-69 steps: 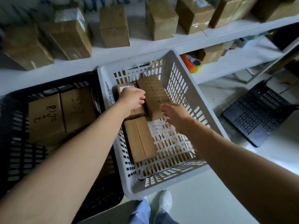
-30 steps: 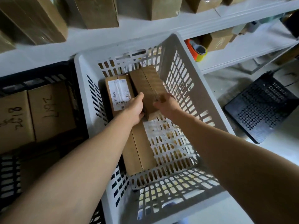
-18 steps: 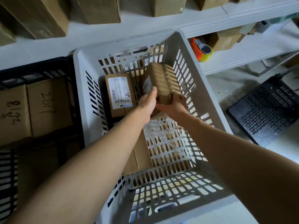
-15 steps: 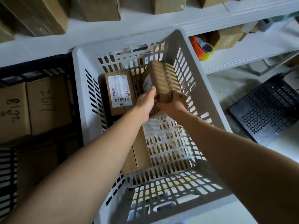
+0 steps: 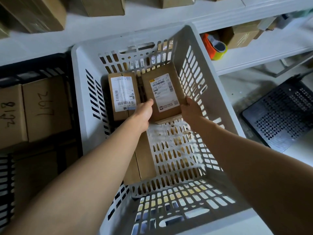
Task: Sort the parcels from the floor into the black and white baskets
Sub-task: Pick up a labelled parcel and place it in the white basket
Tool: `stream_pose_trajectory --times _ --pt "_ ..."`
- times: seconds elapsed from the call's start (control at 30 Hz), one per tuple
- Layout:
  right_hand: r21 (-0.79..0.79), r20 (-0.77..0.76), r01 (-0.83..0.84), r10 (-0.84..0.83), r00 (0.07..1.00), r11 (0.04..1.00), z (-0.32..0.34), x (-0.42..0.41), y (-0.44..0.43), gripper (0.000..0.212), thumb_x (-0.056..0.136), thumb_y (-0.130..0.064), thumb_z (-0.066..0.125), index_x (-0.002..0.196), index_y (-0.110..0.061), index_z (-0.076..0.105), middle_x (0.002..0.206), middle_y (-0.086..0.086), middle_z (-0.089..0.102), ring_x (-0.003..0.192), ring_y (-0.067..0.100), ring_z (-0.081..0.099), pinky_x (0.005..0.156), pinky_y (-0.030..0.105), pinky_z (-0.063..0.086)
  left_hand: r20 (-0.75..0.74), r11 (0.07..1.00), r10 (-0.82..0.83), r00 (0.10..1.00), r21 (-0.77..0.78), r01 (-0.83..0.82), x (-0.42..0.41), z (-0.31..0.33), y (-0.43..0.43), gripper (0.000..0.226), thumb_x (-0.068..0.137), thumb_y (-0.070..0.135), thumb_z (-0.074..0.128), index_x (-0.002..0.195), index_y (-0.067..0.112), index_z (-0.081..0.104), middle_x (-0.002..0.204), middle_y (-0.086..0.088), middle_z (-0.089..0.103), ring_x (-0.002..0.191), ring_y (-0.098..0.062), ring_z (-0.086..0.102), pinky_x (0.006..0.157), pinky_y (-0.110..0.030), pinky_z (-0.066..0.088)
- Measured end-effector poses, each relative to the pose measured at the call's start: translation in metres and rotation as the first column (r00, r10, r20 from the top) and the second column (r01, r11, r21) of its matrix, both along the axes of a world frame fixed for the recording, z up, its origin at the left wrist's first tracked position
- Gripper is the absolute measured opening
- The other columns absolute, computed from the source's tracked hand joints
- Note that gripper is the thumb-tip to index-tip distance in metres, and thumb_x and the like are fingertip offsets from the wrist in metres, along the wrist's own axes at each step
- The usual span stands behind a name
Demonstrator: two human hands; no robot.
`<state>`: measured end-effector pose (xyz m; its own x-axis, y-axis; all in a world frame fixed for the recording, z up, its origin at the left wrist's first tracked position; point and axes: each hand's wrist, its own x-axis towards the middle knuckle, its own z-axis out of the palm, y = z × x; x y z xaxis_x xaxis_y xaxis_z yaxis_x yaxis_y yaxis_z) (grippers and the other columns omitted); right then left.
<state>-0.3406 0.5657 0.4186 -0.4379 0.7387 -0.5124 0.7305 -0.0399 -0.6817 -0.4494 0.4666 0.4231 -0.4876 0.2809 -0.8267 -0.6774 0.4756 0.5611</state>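
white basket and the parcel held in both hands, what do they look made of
white basket: likely moulded plastic, smooth with a slight sheen; slotted walls and floor formed in one piece. held parcel: brown cardboard, matte, with crisp folded edges; the white barcode label on top looks like printed paper.

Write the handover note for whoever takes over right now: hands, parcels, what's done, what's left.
Left hand and right hand: both grip the brown cardboard parcel with a white shipping label, label up, at the far right of the white slotted plastic basket.
Done: a second labelled brown parcel lies beside it and a plain brown parcel nearer. Two numbered cardboard boxes are in the black slotted basket.
Left: release this parcel, then sort any remaining floor parcels; none are in view.
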Motion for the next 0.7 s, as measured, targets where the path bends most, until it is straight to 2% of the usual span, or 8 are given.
stream_pose_trajectory --times 0.1,0.2,0.3,0.43,0.47,0.53,0.6,0.7 --pt "-0.005 -0.008 -0.032 0.032 0.999 0.999 -0.005 -0.005 0.007 0.037 0.094 -0.002 0.030 0.121 -0.015 0.052 0.104 0.007 0.058 0.087 0.021 0.052 0.054 0.020 0.035 0.036 0.999 0.038 0.999 0.038 -0.039 0.002 -0.002 -0.001 0.019 0.097 0.032 0.048 0.103 0.016 0.057 0.122 -0.009 0.063 0.107 -0.025 0.061 0.097 -0.046 0.049" --pt "-0.003 0.020 -0.017 0.017 1.000 1.000 -0.010 -0.011 0.008 0.037 0.094 -0.002 0.029 0.117 -0.021 0.050 0.090 0.000 0.051 0.088 0.020 0.048 0.054 0.019 0.034 0.011 0.997 0.058 0.998 0.040 -0.058 0.000 -0.001 0.001 0.018 0.096 0.033 0.049 0.102 0.017 0.057 0.117 -0.008 0.064 0.106 -0.025 0.061 0.098 -0.045 0.048" --pt "0.031 0.076 -0.001 -0.002 0.997 1.000 -0.009 -0.012 0.002 0.037 0.092 0.001 0.030 0.122 -0.010 0.049 0.099 0.004 0.052 0.091 0.020 0.049 0.070 0.026 0.039 0.021 0.990 0.109 0.994 0.084 -0.110 -0.002 0.002 0.005 0.027 0.097 0.030 0.050 0.116 0.013 0.056 0.120 -0.008 0.064 0.109 -0.024 0.060 0.102 -0.043 0.045" --pt "0.116 0.100 0.083 -0.095 0.990 0.990 0.003 -0.017 -0.004 0.036 0.090 0.001 0.034 0.118 -0.009 0.054 0.113 0.010 0.061 0.102 0.028 0.058 0.084 0.034 0.050 -0.008 0.990 0.097 0.995 0.104 -0.095 -0.001 0.012 0.006 0.021 0.097 0.029 0.048 0.107 0.014 0.059 0.115 -0.005 0.065 0.103 -0.020 0.062 0.098 -0.037 0.046" --pt "0.124 0.075 0.075 -0.085 0.994 0.989 0.008 -0.018 -0.006 0.035 0.091 0.000 0.037 0.120 -0.008 0.053 0.117 0.012 0.060 0.106 0.029 0.058 0.086 0.030 0.048 -0.039 0.990 0.102 0.994 0.102 -0.097 -0.002 0.016 0.004 0.020 0.097 0.029 0.048 0.103 0.014 0.059 0.114 -0.004 0.065 0.100 -0.020 0.062 0.092 -0.034 0.048" --pt "0.135 0.004 0.007 -0.007 1.000 0.991 0.021 -0.020 -0.011 0.034 0.093 -0.004 0.040 0.125 -0.004 0.051 0.120 0.016 0.058 0.110 0.030 0.054 0.075 0.013 0.039 -0.117 0.990 0.121 0.986 0.084 -0.112 -0.005 0.025 -0.001 0.018 0.096 0.030 0.049 0.086 0.018 0.058 0.105 -0.004 0.063 0.094 -0.020 0.059 0.087 -0.032 0.045" --pt "0.129 -0.030 -0.048 0.052 0.998 0.990 0.036 -0.022 -0.018 0.036 0.094 -0.008 0.041 0.129 -0.005 0.048 0.124 0.016 0.056 0.113 0.030 0.053 0.070 0.012 0.035 -0.192 0.987 0.154 0.969 0.073 -0.143 -0.010 0.035 -0.011 0.019 0.095 0.030 0.049 0.081 0.019 0.057 0.102 -0.005 0.064 0.098 -0.023 0.058 0.092 -0.036 0.046" --pt "0.098 -0.031 -0.105 0.108 0.994 0.990 0.057 -0.028 -0.027 0.045 0.095 -0.012 0.042 0.140 -0.012 0.041 0.137 0.012 0.049 0.125 0.027 0.046 0.095 0.026 0.036 -0.292 0.975 0.224 0.930 0.070 -0.212 -0.017 0.053 -0.027 0.017 0.095 0.026 0.050 0.092 0.015 0.062 0.106 -0.008 0.065 0.088 -0.020 0.061 0.078 -0.031 0.051"
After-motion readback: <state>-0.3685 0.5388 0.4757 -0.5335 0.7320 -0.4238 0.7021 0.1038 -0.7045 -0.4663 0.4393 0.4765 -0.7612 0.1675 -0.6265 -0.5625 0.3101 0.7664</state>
